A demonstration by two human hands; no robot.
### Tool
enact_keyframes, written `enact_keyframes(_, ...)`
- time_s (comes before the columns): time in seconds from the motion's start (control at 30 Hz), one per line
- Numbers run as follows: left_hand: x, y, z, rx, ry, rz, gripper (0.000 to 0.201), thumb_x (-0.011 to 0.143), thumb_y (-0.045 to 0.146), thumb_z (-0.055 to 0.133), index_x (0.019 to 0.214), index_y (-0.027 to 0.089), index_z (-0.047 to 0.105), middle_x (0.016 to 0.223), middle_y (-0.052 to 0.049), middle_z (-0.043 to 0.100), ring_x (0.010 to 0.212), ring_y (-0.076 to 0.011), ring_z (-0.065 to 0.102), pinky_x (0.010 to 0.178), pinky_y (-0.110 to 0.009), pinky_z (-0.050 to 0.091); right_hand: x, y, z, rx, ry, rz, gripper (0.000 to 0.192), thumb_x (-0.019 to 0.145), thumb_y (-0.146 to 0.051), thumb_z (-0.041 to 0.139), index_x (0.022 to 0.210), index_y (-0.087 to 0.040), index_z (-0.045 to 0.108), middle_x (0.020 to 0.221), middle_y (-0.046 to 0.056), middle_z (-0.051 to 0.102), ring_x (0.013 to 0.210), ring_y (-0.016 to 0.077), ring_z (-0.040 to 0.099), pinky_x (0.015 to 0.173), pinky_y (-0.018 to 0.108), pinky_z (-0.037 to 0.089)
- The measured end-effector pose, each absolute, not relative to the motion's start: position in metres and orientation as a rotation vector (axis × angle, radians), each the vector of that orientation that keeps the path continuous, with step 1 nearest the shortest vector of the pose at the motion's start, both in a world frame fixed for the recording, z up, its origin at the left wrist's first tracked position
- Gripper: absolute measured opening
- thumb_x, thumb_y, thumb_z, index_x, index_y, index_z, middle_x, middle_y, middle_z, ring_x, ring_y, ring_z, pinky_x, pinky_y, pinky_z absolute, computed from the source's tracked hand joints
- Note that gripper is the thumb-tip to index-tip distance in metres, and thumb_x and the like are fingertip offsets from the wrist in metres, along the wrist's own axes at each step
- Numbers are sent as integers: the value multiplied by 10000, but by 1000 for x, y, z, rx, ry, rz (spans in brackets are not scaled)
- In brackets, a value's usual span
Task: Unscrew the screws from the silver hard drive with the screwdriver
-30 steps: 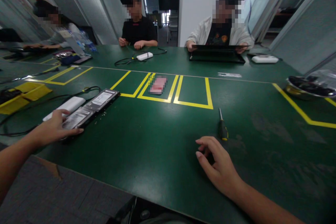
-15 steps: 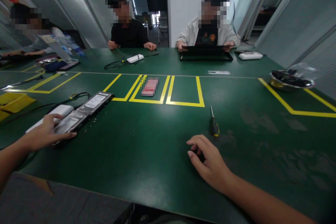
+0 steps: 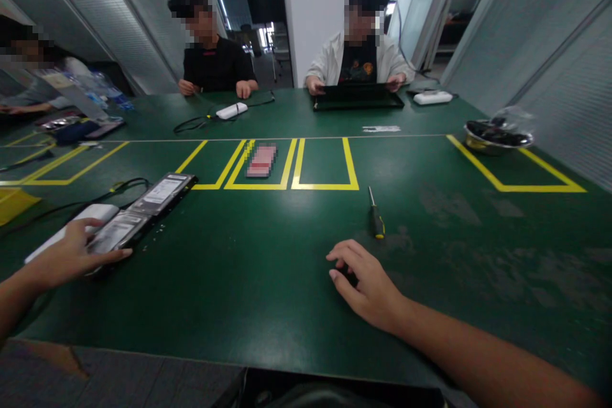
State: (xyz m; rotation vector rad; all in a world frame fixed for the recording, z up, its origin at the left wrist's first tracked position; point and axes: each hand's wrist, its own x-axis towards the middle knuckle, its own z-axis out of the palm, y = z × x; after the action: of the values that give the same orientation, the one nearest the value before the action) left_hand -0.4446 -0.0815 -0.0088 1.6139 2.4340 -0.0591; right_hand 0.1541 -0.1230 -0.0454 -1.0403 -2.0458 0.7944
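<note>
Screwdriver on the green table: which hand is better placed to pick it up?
Right, probably. The right hand rests palm down just short of the screwdriver, while the left hand lies on the hard drive at the table's left edge.

Both forearms are bare from the picture's lower edge up to the wrists, with no sleeve, watch, band or ring in view. The left hand (image 3: 71,255) and the right hand (image 3: 366,284) wear no gloves. The fingernails are short and plain. Seen over the green table (image 3: 268,268), nothing else of the person's clothing shows clearly.
</note>
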Motion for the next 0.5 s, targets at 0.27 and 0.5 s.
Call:
enact_keyframes(0.27,-431,-68,-3,1654,2415,-16,1182,632,762,611,1441,-8,225,1369,-300,398,1170,-419,541,953,-465,484,154,-122,-43,-1048,-2033,782,203,873,-128,531,1051,-216,576,1043,62,580,825,150,585,736,308,512)
enact_keyframes(0.5,-439,-62,-6,1739,2414,-38,1127,677,777,573,1430,2,251,1331,-297,443,1115,-392,585,890,-436,514,153,-122,-38,-1045,-2017,807,186,862,-122,534,1016,-207,594,1012,60,585,802,147,587,701,291,512)
